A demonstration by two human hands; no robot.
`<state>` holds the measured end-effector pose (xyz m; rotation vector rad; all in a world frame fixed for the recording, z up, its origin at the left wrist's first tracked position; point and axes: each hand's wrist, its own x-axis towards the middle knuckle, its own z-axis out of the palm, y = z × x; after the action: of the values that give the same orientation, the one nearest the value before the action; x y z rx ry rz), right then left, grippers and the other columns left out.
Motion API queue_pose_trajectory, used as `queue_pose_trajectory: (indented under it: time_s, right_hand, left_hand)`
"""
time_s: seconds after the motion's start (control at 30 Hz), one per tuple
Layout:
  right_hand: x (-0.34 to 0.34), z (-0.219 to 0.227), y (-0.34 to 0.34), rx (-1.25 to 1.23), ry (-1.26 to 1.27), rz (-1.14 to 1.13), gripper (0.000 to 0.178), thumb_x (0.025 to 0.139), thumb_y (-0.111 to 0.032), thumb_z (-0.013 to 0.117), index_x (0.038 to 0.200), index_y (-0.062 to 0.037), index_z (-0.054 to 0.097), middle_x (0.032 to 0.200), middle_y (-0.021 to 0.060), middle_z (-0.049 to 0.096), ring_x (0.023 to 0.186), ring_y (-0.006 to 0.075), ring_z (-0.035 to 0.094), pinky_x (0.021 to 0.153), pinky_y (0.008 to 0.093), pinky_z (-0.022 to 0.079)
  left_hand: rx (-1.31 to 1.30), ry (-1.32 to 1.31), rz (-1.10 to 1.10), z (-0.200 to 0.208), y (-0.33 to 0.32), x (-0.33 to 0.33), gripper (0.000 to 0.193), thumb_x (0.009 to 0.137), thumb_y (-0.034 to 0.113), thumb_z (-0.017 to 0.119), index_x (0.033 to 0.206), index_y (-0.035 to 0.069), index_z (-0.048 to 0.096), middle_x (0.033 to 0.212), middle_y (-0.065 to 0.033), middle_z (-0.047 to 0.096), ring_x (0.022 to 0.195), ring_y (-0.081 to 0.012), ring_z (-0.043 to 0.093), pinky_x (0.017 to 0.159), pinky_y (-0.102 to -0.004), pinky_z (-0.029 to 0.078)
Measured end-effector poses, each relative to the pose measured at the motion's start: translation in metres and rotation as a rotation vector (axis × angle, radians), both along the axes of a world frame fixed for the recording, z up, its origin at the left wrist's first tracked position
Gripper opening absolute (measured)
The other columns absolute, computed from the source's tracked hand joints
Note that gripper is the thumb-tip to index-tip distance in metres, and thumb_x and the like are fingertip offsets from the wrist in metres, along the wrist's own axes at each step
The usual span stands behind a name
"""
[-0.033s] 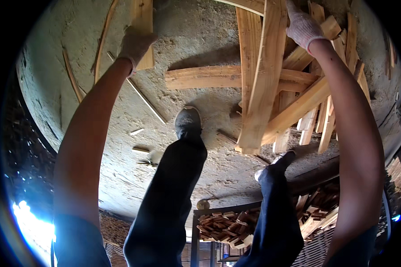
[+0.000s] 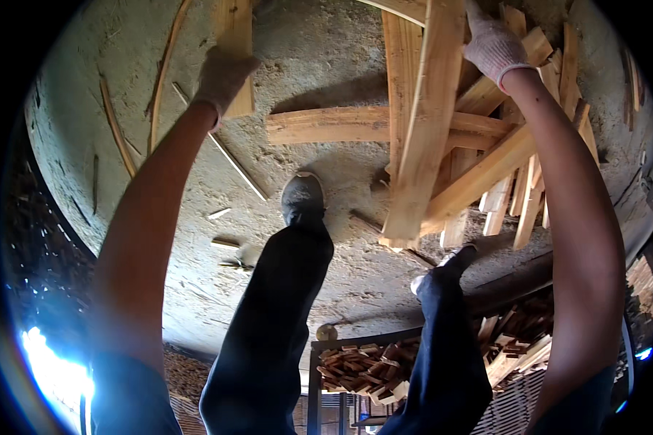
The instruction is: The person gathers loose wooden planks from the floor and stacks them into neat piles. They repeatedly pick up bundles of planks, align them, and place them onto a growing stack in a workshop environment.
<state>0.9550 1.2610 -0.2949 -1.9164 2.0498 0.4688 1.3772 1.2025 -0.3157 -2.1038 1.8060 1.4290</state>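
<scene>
Both hands wear pale knit work gloves. My left hand (image 2: 223, 81) is closed around a flat wooden plank (image 2: 233, 25), which runs out of the upper edge of the view. At the upper right, my right hand (image 2: 496, 52) presses against the right edge of a long pale plank (image 2: 429, 109). One finger stretches along that edge, and the others look curled in, partly hidden. This long plank slants over a second upright plank (image 2: 399, 72) and a curved board (image 2: 334, 125) lying crosswise. Its lower end points toward my feet.
A heap of loose boards (image 2: 519, 192) lies beneath my right forearm. Thin curved strips (image 2: 165, 65) and a narrow stick (image 2: 232, 163) are on the dusty floor at left. My shoe (image 2: 302, 197) stands near the curved board. Behind, a metal-framed bin (image 2: 313, 388) holds short wood pieces.
My left hand and its plank have shifted slightly to the right. The rest of the scene has slid a little left in the view; my right hand stays at the long plank's edge.
</scene>
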Motion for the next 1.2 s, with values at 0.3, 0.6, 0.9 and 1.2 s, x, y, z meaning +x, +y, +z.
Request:
queue_pose_trajectory:
  time_s: [0.3,0.6,0.9,1.2]
  right_hand:
    - [0.023,0.155,0.049,0.067,0.155,-0.041,0.093,0.075,-0.02,0.081,0.15,0.001,0.029,0.099,0.0265,0.07,0.088,0.0367,0.073,0.075,0.0423,0.065]
    - [0.013,0.135,0.26,-0.096,-0.259,-0.661,0.088,0.081,-0.025,0.072,0.151,0.0046,0.027,0.098,0.0233,0.069,0.075,0.0267,0.073,0.068,0.0327,0.065]
    - [-0.043,0.042,0.356,-0.249,-0.472,-0.926,0.089,0.093,-0.055,0.07,0.151,0.0058,0.04,0.15,0.0328,0.049,0.138,0.0432,0.051,0.117,0.0448,0.042]
    - [-0.096,-0.017,0.267,0.372,-1.065,-1.012,0.05,0.109,-0.026,0.049,0.153,-0.0031,0.042,0.157,0.0251,0.043,0.148,0.0348,0.041,0.128,0.0438,0.027]
  left_hand:
    - [0.132,0.136,0.077,0.009,0.101,-0.044,0.074,0.079,0.045,0.081,0.132,-0.001,0.058,0.117,-0.0188,0.071,0.106,-0.0283,0.07,0.092,-0.0377,0.054]
    - [0.163,0.229,-0.149,-0.013,0.158,-0.067,0.063,0.093,0.045,0.069,0.128,-0.005,0.054,0.111,-0.023,0.071,0.1,-0.034,0.072,0.088,-0.0426,0.057]
    - [0.4,0.44,-0.281,0.053,0.283,-0.164,0.034,0.086,0.027,0.074,0.109,0.002,0.067,0.1,-0.0083,0.068,0.084,-0.016,0.062,0.073,-0.0336,0.053]
    - [0.282,0.268,0.379,0.03,0.262,-0.159,0.081,0.096,0.045,0.071,0.155,0.003,0.037,0.147,-0.0116,0.052,0.131,-0.0249,0.054,0.109,-0.0417,0.045]
